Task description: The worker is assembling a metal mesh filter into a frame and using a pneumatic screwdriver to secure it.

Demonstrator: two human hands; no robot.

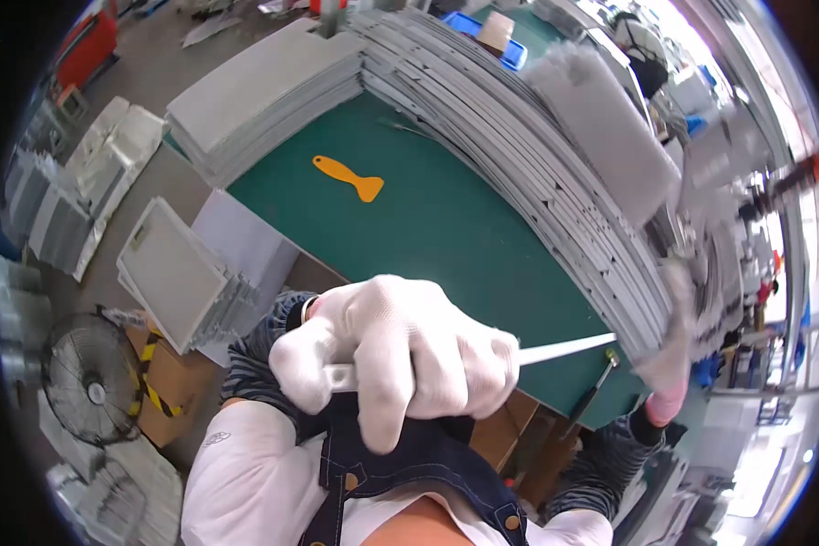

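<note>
Close in front of me, my left hand (405,359), in a white knit glove, is closed around a narrow white strip (566,350). The strip's tapered length sticks out to the right of the fist, and its other end, with a small hole, shows beside the thumb; the middle is hidden by the fingers. My right hand (669,341), also gloved, reaches out at the far right beside the long stack of grey frames (555,196). Motion blurs its fingers, so I cannot make out whether it grips anything.
An orange plastic scraper (348,177) lies on the green tabletop (446,237). A hammer (594,387) rests at the table's near right edge. Flat grey panels (255,86) are stacked at the back left. A floor fan (96,387) and a cardboard box (177,387) stand to the left.
</note>
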